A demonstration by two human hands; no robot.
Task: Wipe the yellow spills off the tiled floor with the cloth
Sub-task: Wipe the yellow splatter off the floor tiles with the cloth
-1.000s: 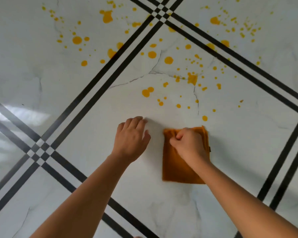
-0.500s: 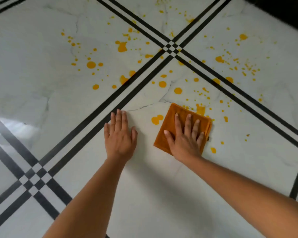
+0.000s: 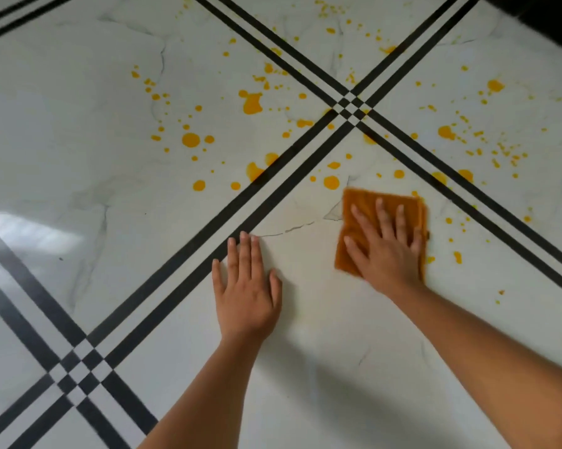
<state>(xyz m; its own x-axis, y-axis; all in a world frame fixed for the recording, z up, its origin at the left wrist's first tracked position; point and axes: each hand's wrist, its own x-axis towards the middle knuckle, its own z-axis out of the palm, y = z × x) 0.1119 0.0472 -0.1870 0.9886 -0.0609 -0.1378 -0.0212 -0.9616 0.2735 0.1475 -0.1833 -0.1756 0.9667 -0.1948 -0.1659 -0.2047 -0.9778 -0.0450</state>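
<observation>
An orange folded cloth (image 3: 360, 202) lies flat on the white marble-look tiled floor (image 3: 305, 319). My right hand (image 3: 384, 251) presses on the cloth with straight, spread fingers. My left hand (image 3: 245, 286) rests flat on the bare tile to the left of the cloth, fingertips near a black stripe. Yellow spills (image 3: 331, 182) dot the floor beyond and around the cloth, with larger blobs such as a yellow blob (image 3: 252, 103) on the far left tile and more yellow drops (image 3: 446, 132) at the far right. A faint pale smear shows left of the cloth.
Black double stripes (image 3: 273, 176) cross the floor diagonally and meet at a checkered crossing (image 3: 350, 108) ahead and another crossing (image 3: 78, 371) at the near left. A dark edge (image 3: 551, 11) fills the top right corner. A bright window reflection lies at the left.
My right hand went from pinching the cloth to pressing it flat, then slid it forward and right over the drops. The two drops left of the cloth are gone. My left hand flattened on the tile.
</observation>
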